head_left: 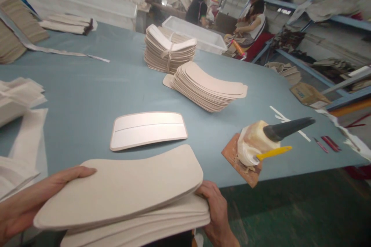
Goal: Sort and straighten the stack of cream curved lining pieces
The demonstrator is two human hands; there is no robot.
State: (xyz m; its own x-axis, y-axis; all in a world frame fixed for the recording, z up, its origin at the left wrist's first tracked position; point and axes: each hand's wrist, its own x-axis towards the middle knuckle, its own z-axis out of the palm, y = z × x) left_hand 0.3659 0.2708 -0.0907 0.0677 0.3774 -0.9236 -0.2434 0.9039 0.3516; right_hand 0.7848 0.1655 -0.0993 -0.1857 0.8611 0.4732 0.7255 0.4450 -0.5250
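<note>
A stack of curved beige panels [124, 189] is held at the table's near edge, its layers fanned apart slightly at the bottom. My left hand [62, 183] grips the stack's left side, thumb on top and fingers hidden underneath. At the right end my right hand [214, 204] is wrapped round the edges of the panels. Just beyond lies a single panel [149, 130] with a white face, a beige rim and a dark line along it. Farther back rests a loose pile of beige panels [208, 85], beside a tied bundle of panels [169, 52].
A glue pot [252, 142] with a dark handle and a yellow brush [275, 153] stands on a brown board at right. Red pens [331, 143] and white strips lie past it. White sheets [21, 131] are at left. A white bin [195, 34] and co-workers are behind.
</note>
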